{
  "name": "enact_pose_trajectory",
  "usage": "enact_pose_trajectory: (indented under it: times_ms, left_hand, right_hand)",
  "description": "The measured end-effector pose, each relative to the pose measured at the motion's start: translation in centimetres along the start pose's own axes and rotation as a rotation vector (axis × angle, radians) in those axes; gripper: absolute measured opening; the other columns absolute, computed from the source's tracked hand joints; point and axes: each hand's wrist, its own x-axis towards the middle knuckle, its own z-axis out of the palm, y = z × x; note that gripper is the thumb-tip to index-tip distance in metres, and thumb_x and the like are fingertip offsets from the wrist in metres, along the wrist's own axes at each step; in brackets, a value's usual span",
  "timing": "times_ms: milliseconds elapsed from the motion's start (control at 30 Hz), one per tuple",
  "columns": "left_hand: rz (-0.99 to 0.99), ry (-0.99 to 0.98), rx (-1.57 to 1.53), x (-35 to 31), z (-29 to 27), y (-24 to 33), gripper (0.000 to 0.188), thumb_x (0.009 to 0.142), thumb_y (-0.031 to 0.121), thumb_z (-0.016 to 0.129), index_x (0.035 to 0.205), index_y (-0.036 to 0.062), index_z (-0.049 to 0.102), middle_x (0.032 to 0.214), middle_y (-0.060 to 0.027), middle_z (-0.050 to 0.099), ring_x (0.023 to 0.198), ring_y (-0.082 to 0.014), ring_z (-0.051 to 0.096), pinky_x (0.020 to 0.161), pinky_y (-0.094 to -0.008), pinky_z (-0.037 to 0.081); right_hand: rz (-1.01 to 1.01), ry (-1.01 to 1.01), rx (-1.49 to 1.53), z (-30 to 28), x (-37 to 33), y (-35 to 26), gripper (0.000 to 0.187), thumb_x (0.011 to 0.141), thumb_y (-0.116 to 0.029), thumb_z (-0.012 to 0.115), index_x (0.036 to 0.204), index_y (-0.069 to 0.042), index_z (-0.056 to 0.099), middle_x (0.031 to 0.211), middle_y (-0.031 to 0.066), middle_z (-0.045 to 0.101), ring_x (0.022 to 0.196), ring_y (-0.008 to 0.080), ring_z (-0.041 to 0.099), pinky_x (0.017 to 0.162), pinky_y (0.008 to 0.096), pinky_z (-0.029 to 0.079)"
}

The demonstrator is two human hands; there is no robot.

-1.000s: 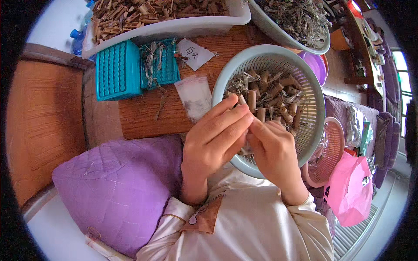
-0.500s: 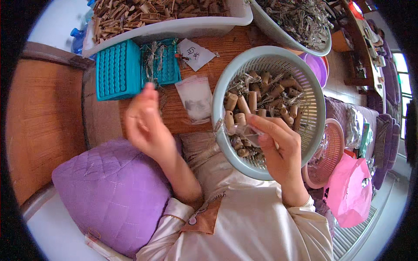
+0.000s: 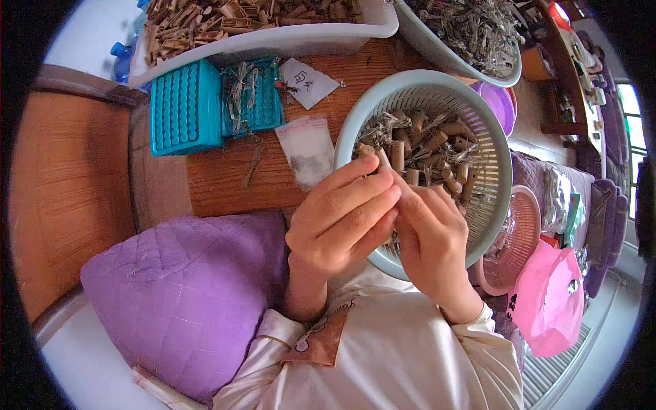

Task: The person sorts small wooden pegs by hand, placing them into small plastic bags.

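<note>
My left hand (image 3: 345,217) and my right hand (image 3: 432,232) meet fingertip to fingertip over the near-left rim of a grey-green plastic basket (image 3: 502,205). A small tan tube (image 3: 383,158) sticks up between the fingertips, pinched by my right hand. The left fingers are curled and pressed against the right fingertips; what they grip there is hidden. Inside the basket lie several short tan tubes (image 3: 434,141) with clear wispy strands attached.
A white tub (image 3: 273,42) of tan pieces stands behind teal ridged trays (image 3: 184,109), one bearing wire-like strands. A clear bag (image 3: 307,147) and a paper note (image 3: 306,83) lie on the wooden table (image 3: 225,184). Another basket (image 3: 471,72) holds shiny strands. At left is a purple cushion (image 3: 178,301).
My left hand has come from beside the teal trays, moving right and nearer, to meet my right hand. The right hand has stayed over the basket's rim.
</note>
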Motion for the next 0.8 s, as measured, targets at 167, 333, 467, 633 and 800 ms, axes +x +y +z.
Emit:
enact_pose_trajectory:
  times_ms: [167, 333, 467, 633, 800]
  left_hand:
    - [-0.027, 0.001, -0.011, 0.1, -0.3, -0.2, 0.011, 0.066, 0.004, 0.064, 0.076, 0.0015, 0.062, 0.083, -0.0095, 0.061, 0.081, -0.0275, 0.06, 0.072, -0.0341, 0.051]
    - [-0.292, -0.031, -0.236, -0.4, -0.2, -0.7, 0.004, 0.071, 0.0, 0.059, 0.075, -0.0003, 0.058, 0.08, -0.0115, 0.06, 0.081, -0.0245, 0.06, 0.072, -0.0305, 0.049]
    - [-0.542, 0.501, -0.463, -1.6, -2.1, -4.6, 0.011, 0.082, 0.004, 0.046, 0.089, -0.0031, 0.051, 0.094, -0.0152, 0.055, 0.092, -0.0259, 0.055, 0.083, -0.0368, 0.044]
    - [-0.249, 0.307, -0.064, -1.4, -1.6, -2.2, 0.011, 0.069, -0.003, 0.058, 0.079, 0.0, 0.058, 0.088, -0.0137, 0.059, 0.089, -0.0256, 0.057, 0.079, -0.0334, 0.047]
    - [-0.066, 0.037, -0.028, -0.7, 0.4, 0.8, 0.031, 0.059, 0.022, 0.075, 0.077, 0.0045, 0.057, 0.081, -0.008, 0.058, 0.086, -0.0294, 0.058, 0.075, -0.0366, 0.05]
  right_hand:
    - [-0.113, 0.01, -0.231, 0.2, -0.4, 0.1, 0.039, 0.063, -0.003, 0.056, 0.102, -0.006, 0.057, 0.079, 0.0046, 0.056, 0.063, 0.0182, 0.051, 0.056, 0.0286, 0.044]
    - [-0.105, -0.05, -0.199, 0.1, -0.5, 0.2, 0.035, 0.061, -0.004, 0.056, 0.096, -0.006, 0.058, 0.077, 0.0042, 0.057, 0.062, 0.0181, 0.051, 0.056, 0.0299, 0.044]
    - [-0.073, -0.039, -0.076, -0.7, -0.8, 0.0, 0.034, 0.062, 0.0, 0.057, 0.095, -0.005, 0.058, 0.075, 0.0054, 0.058, 0.061, 0.0196, 0.052, 0.056, 0.0312, 0.043]
    - [0.115, -0.04, 0.095, -1.3, -0.7, 0.4, 0.032, 0.065, 0.007, 0.055, 0.095, -0.003, 0.058, 0.075, 0.0093, 0.059, 0.062, 0.0227, 0.053, 0.056, 0.0313, 0.043]
    - [0.136, 0.007, 0.139, -0.8, -0.6, 0.7, 0.031, 0.067, 0.005, 0.056, 0.096, -0.003, 0.058, 0.074, 0.0089, 0.059, 0.06, 0.0221, 0.053, 0.056, 0.0304, 0.043]
